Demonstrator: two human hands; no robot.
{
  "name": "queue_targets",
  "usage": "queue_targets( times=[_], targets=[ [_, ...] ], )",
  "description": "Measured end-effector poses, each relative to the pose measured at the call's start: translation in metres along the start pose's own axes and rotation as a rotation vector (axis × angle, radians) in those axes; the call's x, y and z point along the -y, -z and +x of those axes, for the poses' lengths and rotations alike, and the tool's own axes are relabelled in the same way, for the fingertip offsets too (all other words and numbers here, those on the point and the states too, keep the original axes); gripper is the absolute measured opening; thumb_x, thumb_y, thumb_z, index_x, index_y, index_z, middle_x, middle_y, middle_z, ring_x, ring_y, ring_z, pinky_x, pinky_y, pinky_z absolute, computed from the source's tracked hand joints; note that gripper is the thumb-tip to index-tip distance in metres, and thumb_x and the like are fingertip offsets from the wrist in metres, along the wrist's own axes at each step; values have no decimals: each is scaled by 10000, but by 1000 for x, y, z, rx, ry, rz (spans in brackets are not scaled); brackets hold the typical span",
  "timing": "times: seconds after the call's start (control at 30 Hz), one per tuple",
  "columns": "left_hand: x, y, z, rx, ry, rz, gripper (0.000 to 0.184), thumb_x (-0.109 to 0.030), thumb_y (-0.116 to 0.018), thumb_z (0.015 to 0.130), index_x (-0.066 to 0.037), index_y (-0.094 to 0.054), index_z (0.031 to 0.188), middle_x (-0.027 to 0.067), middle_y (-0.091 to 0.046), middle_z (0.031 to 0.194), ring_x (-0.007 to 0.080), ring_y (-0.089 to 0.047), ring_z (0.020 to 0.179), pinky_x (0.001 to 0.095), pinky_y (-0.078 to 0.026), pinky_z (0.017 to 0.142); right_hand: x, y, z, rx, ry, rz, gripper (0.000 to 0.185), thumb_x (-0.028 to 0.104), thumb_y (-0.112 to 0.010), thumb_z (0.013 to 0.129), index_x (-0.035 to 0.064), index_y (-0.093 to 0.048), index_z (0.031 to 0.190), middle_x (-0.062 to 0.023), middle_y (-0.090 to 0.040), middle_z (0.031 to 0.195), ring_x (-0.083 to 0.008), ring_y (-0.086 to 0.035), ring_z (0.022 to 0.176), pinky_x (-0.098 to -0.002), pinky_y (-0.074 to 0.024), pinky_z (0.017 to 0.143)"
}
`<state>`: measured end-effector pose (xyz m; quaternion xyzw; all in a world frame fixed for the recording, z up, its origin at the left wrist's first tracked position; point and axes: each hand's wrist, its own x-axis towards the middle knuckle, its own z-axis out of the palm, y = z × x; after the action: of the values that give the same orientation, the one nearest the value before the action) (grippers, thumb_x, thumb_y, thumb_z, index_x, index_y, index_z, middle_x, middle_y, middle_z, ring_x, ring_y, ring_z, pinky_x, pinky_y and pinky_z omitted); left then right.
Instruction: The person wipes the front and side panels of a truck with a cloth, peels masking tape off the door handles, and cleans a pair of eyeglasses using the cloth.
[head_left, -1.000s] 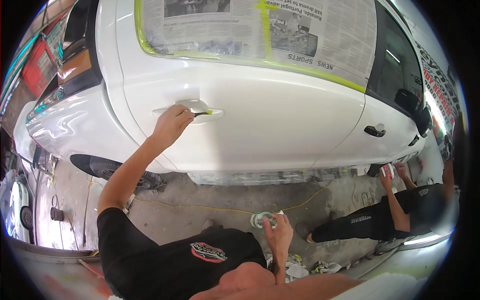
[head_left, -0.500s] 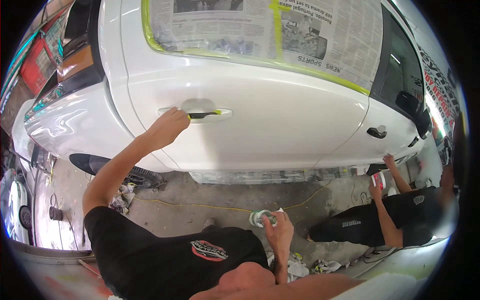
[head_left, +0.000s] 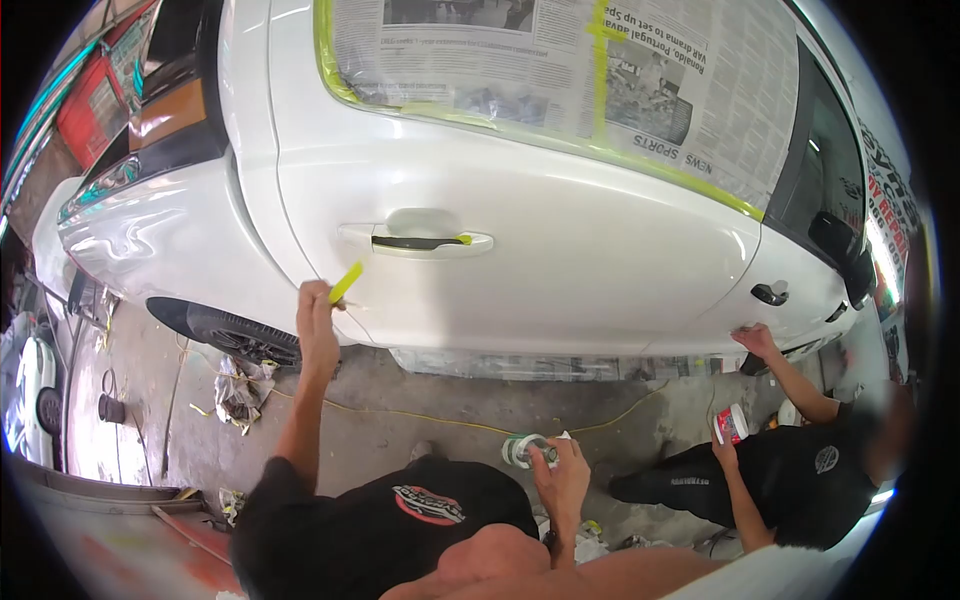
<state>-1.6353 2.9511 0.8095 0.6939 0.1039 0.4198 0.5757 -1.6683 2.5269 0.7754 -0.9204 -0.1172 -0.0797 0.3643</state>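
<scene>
A short strip of yellow-green masking tape (head_left: 346, 284) is pinched in the fingertips of my left hand (head_left: 317, 308). This hand is closed and held in front of the white car door, below and left of the door handle (head_left: 420, 242). The handle area shows a dark strip with a bit of yellow tape at its right end. Lower down, near my body, my right hand (head_left: 562, 474) is closed around a round, clear jar-like container (head_left: 524, 451) with white and green on it. Its contents are not clear to me.
Newspaper (head_left: 450, 60) edged with yellow tape covers the car window. A co-worker (head_left: 800, 470) at the right touches the lower door with one hand and holds a white and red tub (head_left: 731, 424). A yellow cord (head_left: 400, 412) crosses the floor; crumpled paper (head_left: 238, 390) lies near the wheel.
My left hand has moved from the door handle down and left, with the tape strip now showing in it. The right hand keeps the container. The co-worker's tub has moved lower.
</scene>
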Motion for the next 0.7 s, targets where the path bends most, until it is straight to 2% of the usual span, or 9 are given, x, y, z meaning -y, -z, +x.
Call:
queue_targets(
  times=[0.03,0.17,0.2,0.3,0.4,0.5,0.53,0.63,0.7],
  targets=[
    [6,2,-8,-105,57,-100,85,-49,-465,1033,-18,-537,1001,57,-528,978,120,-504,873,261,-429,784,-1,1,0,-5,1,-7,321,304,-794,870,49,-699,1040,-190,-698,1003,-432,-685,847,-487,-551,717],
    [5,10,-15,92,-18,96,95,-76,-521,1040,-26,-561,970,14,-535,806,102,-515,740,246,-435,707,-1,2,5,1,14,-49,309,293,-793,868,50,-695,1031,-186,-696,1000,-434,-684,854,-487,-551,719],
    [-8,-5,-13,41,70,135,59,-78,-595,1027,-33,-572,995,-14,-498,690,83,-468,611,223,-403,600,0,2,7,2,6,-43,309,281,-801,861,43,-696,1028,-190,-696,992,-436,-682,860,-486,-545,726],
    [5,-39,-6,46,72,94,144,-88,-627,1024,-44,-625,1160,-3,-480,627,73,-462,556,226,-395,540,5,-1,10,7,-8,-21,313,260,-815,849,27,-701,1024,-198,-697,979,-440,-678,873,-482,-533,744],
    [-19,-77,-4,101,0,216,337,-128,-698,987,-85,-639,1316,59,-573,769,138,-558,632,295,-466,575,5,-4,11,23,13,5,318,269,-816,852,26,-706,1025,-199,-700,986,-439,-679,878,-480,-536,750],
    [-25,-107,6,37,-472,541,426,-132,-786,915,-101,-679,1326,111,-610,999,204,-600,819,329,-487,627,2,-4,8,35,25,19,326,278,-818,851,24,-709,1023,-199,-701,986,-438,-680,879,-480,-536,752],
    [-31,-116,6,42,-386,522,472,-142,-863,824,-87,-705,1265,147,-591,1170,275,-611,919,383,-502,706,2,-3,5,38,22,17,329,281,-818,850,23,-708,1023,-200,-701,985,-439,-679,880,-480,-536,751],
    [-21,-124,22,-75,-597,664,410,-162,-853,820,-122,-738,1212,95,-606,1172,261,-613,884,409,-476,797,-2,2,4,28,30,-18,313,303,-799,862,54,-700,1025,-188,-701,997,-433,-689,875,-491,-553,737],
    [-15,-127,29,-35,-632,667,336,-140,-846,813,-126,-757,1137,65,-630,1135,251,-610,910,408,-443,827,-4,6,2,19,27,-24,315,301,-800,861,54,-700,1028,-188,-700,992,-434,-688,871,-490,-553,734]
  ],
)
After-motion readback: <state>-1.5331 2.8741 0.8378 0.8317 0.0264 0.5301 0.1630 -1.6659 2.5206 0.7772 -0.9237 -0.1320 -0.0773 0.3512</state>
